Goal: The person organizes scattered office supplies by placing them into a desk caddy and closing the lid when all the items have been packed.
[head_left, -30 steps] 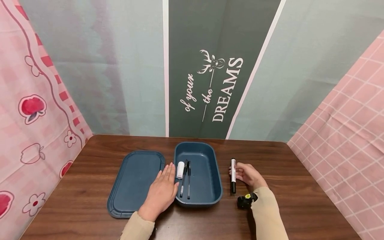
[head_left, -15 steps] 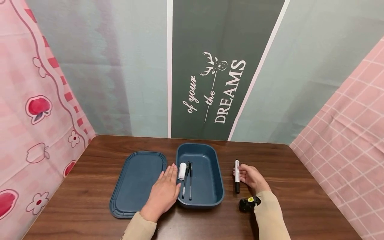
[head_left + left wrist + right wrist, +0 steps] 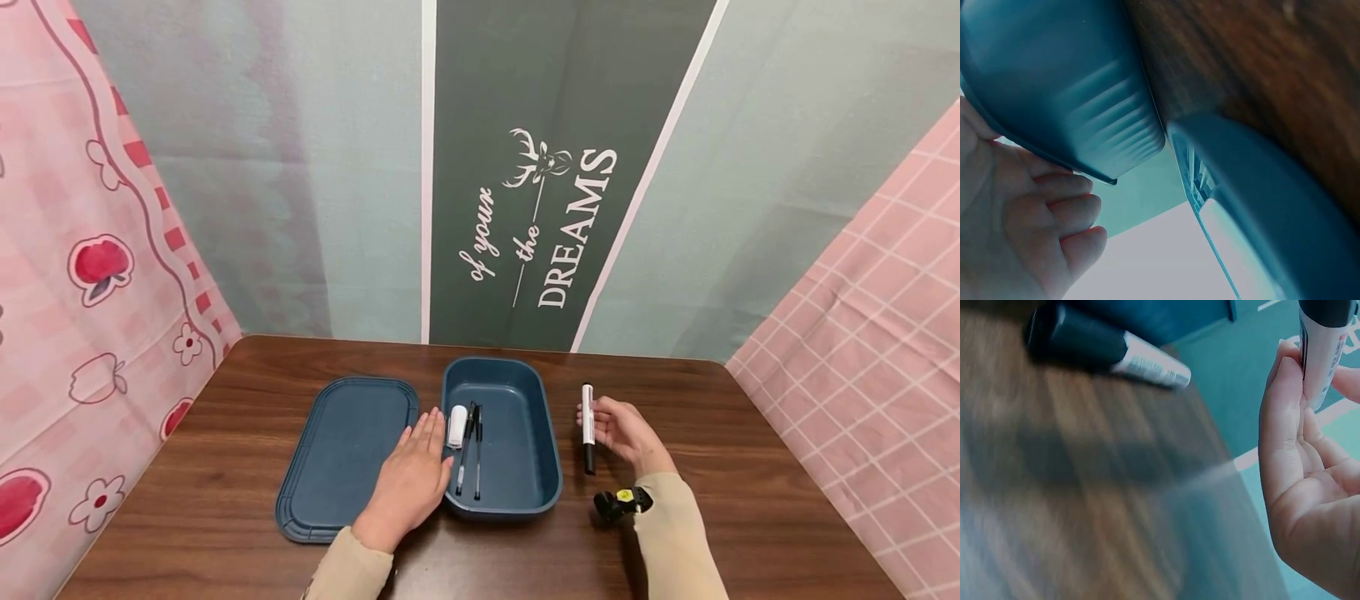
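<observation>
Right grip (image 3: 628, 435) pinches a marker (image 3: 588, 427) between thumb and fingers, drawn in to its barrel, and holds it above the table (image 3: 675, 387), right of the blue box (image 3: 552, 442). Its print is too small for me to read; "of your", "the" and "DREAMS" stand legible on the wall cloth (image 3: 487, 83). Bare wood separates the marker from the box's right rim, and more reaches toward the table's right edge. From my head view its long axis runs front to back, black end toward me. Below it, my right wrist view shows a second marker (image 3: 1116, 355) lying on the table. My left grip (image 3: 408, 479) lies with fingers straight along the box's left rim, beside the blue lid (image 3: 348, 450); inside are a white item (image 3: 457, 427) and two pens (image 3: 479, 427).
</observation>
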Tool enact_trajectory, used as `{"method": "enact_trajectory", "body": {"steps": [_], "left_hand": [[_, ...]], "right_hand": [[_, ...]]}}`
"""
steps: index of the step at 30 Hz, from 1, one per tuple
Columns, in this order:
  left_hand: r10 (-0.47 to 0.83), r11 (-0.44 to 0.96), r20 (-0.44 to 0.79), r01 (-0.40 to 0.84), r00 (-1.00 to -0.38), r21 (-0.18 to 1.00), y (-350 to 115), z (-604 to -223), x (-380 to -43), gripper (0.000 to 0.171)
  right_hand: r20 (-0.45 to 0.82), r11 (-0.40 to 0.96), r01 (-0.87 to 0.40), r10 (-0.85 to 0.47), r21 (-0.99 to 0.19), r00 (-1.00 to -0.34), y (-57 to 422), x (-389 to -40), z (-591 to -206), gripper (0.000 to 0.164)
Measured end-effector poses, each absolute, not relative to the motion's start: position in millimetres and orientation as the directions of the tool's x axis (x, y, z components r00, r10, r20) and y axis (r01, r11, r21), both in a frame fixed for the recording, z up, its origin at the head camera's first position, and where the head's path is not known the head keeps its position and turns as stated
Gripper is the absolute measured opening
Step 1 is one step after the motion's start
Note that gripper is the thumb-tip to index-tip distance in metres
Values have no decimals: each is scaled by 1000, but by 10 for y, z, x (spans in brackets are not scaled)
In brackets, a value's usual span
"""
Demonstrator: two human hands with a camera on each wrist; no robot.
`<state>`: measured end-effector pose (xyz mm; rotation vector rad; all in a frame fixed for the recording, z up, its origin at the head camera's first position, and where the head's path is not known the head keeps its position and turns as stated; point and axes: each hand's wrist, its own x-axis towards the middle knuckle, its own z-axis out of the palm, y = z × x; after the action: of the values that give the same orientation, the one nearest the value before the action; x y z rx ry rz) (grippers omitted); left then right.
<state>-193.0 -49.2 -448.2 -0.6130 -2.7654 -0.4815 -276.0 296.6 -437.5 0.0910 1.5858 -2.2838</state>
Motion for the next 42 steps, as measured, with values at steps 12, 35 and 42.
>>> {"method": "enact_trajectory", "body": {"steps": [12,35,42], "left_hand": [[359,859,325,446,-875,252,-491,-4499,-1942,55],[365,859,322,449,-873,245,-498,-4477,-1940,56],[360,858,316,444,-878,257,-499,-4478,-1946,55]], "right_hand": [[-202,-249,273,-275,-929,-940,2703,-2792,-4183,37],[-218,-33,236,-282,-971,-934,2164,-2897,-3956,24],[-235,38,234,-275,-971,-932,2013,-2916,-3927,15]]}}
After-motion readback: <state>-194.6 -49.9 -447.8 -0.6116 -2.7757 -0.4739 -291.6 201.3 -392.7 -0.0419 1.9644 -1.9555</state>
